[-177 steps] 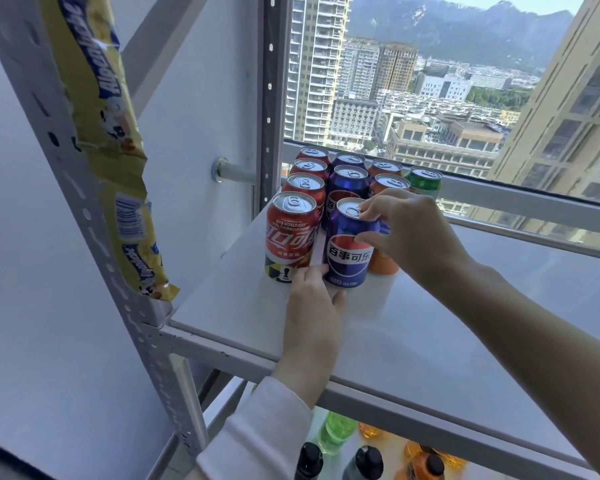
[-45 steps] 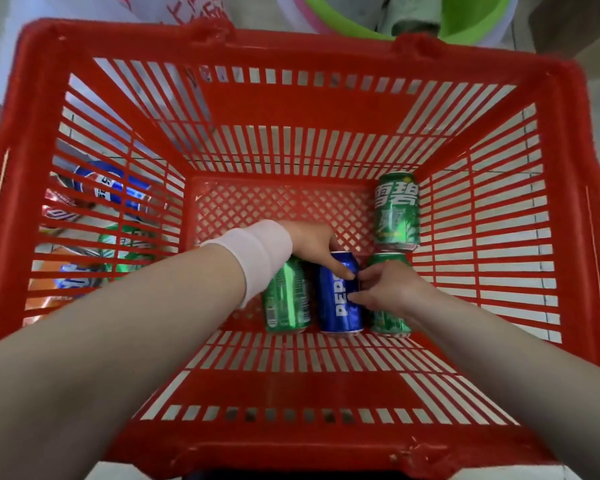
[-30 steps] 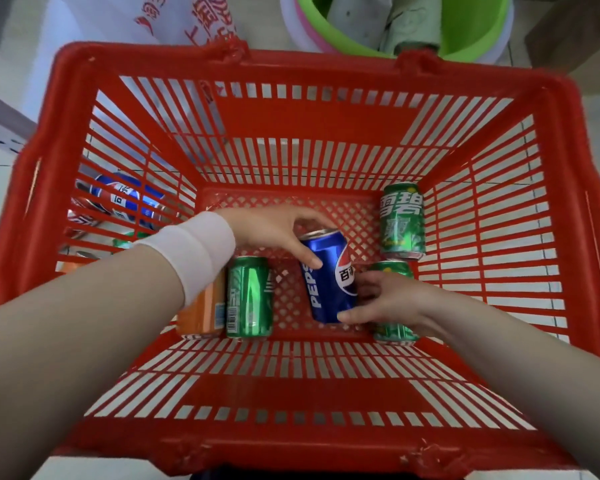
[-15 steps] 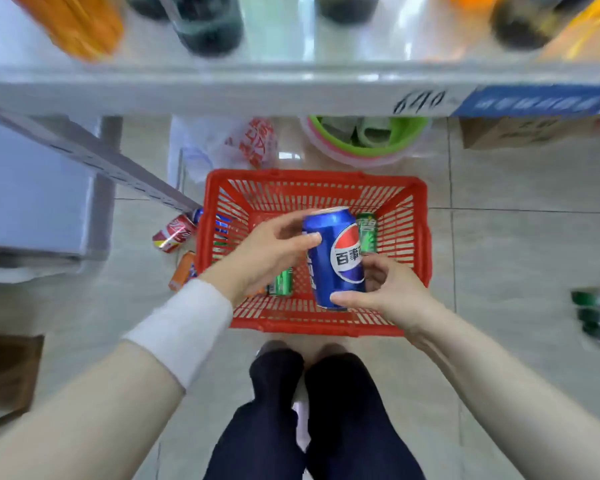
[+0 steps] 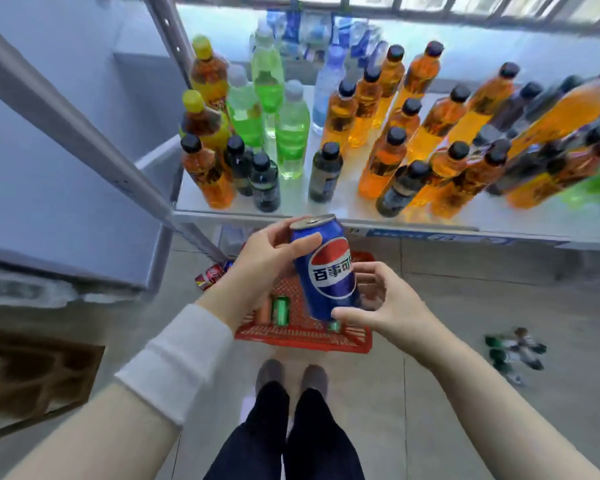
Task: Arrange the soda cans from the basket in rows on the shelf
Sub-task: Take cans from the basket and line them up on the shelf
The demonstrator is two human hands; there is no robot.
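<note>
Above the basket [image 5: 302,337], a blue can [image 5: 329,271] is held upright, tilted slightly, in both hands, in front of and just below the shelf [image 5: 326,211] edge. The left hand [image 5: 267,265] grips its upper part, with the thumb lying across the front under the rim and the fingers wrapped behind, out of sight. The right hand [image 5: 385,306] grips the lower part: the thumb presses under the base and the fingers curl round the back, partly hidden by the can.

Hands and can cover most of the basket, so only its near rim, some floor mesh and a strip of the far wall show. A green can [image 5: 280,310] lies inside, beside an orange sliver too blurred to name; another green scrap under the right thumb cannot be made out.

Bottles [image 5: 378,168] crowd the shelf: orange, green, dark and clear. Those at the right smear into blur and run off the frame. A slanted grey post [image 5: 84,133] crosses the left side. A red can [image 5: 208,276] lies on the floor left of the basket, half behind the left hand. Blurred green items [image 5: 513,351] lie on the tiles at the right. A white cuff [image 5: 177,362] wraps the left forearm. Dark trousers and grey shoes [image 5: 291,375] stand just behind the basket.
</note>
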